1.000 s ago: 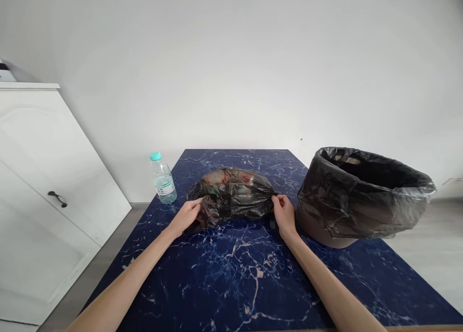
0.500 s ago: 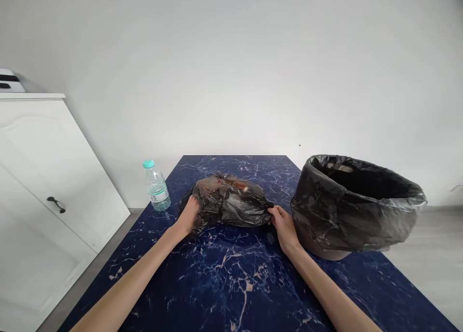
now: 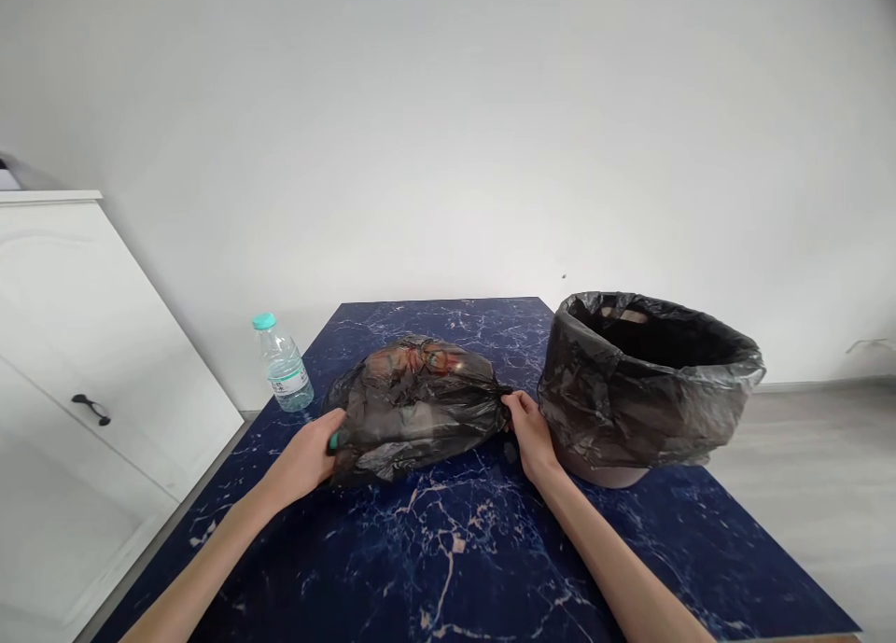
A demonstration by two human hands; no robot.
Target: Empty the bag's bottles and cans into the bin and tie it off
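A filled black garbage bag lies on its side on the dark blue marbled table. Reddish shapes and a pale one show dimly through its thin plastic. My left hand is closed on the bag's left end, where a green spot like a bottle cap shows beside the fingers. At the other end, my right hand pinches the gathered neck of the bag.
To the right stands a trash can lined with a black bag. A clear water bottle with a teal cap is upright at the table's left edge. A white cabinet stands further left, and a pale wall behind.
My left hand has moved left and nearer to me, to the bag's end. The bag looks more stretched out, and the green spot has come into view. My right hand keeps its pinch.
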